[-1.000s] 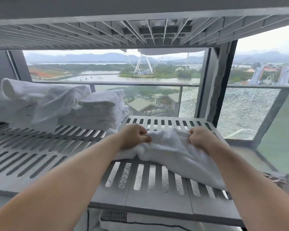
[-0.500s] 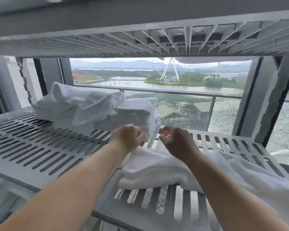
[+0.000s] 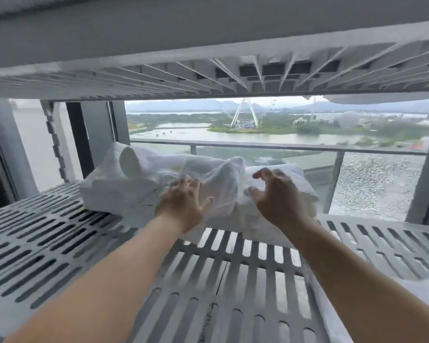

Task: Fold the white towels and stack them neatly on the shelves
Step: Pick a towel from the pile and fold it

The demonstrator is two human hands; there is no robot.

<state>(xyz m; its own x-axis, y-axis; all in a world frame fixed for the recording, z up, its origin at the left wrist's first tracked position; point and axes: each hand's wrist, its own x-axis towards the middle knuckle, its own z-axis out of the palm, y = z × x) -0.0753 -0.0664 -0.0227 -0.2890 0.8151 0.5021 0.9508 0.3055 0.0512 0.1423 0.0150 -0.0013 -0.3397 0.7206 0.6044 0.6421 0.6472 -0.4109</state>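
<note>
White towels (image 3: 139, 191) lie heaped toward the far side of the grey slatted shelf (image 3: 60, 243), the heap running left to right across it, with a rolled towel (image 3: 129, 162) on top at the left end and a flat folded stack (image 3: 295, 179) at the right. Between them a loose crumpled towel (image 3: 218, 179) sags over the pile. The left hand (image 3: 183, 206) rests on the near face of that crumpled towel, fingers spread and fairly straight, clamped on nothing. The right hand (image 3: 278, 196) is just in front of the folded stack, fingers apart and hooked like a claw; I can't tell whether the tips touch cloth. So the heap lies straight ahead of both sets of fingers, broadside on, and the left hand looks nearer the untidy piece. More white cloth (image 3: 263, 233) trails on the shelf by the right wrist, toward the near right.
</note>
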